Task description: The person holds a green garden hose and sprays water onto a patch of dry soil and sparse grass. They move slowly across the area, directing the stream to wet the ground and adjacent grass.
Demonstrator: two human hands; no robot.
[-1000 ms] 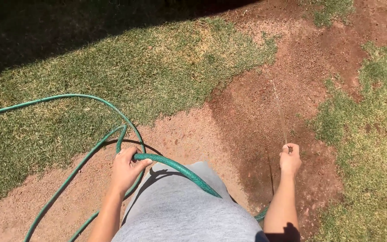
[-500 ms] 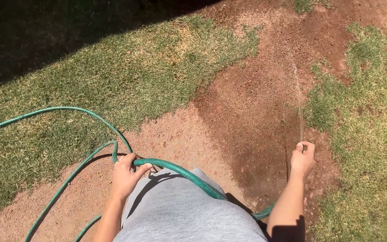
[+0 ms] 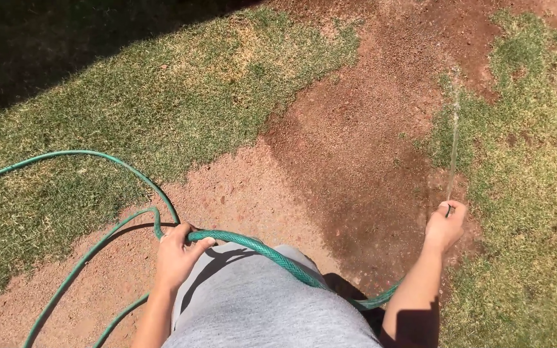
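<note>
A green garden hose (image 3: 262,250) loops over the grass and dirt at the left and crosses in front of my grey-clad body. My left hand (image 3: 176,253) grips the hose near its bend. My right hand (image 3: 445,225) is closed around the hose end, out to the right. A thin water jet (image 3: 453,145) shoots from it away from me, landing on the grass patch (image 3: 523,129) at the right.
Bare reddish dirt (image 3: 240,187) runs through the middle, with a darker wet patch (image 3: 362,167) ahead of me. Dry green-yellow lawn (image 3: 130,109) lies left and above. A deep shadow (image 3: 66,38) covers the top left corner.
My right hand has swung further right with the hose end, and the water jet now falls on the right-hand grass. The left hand keeps its grip on the hose.
</note>
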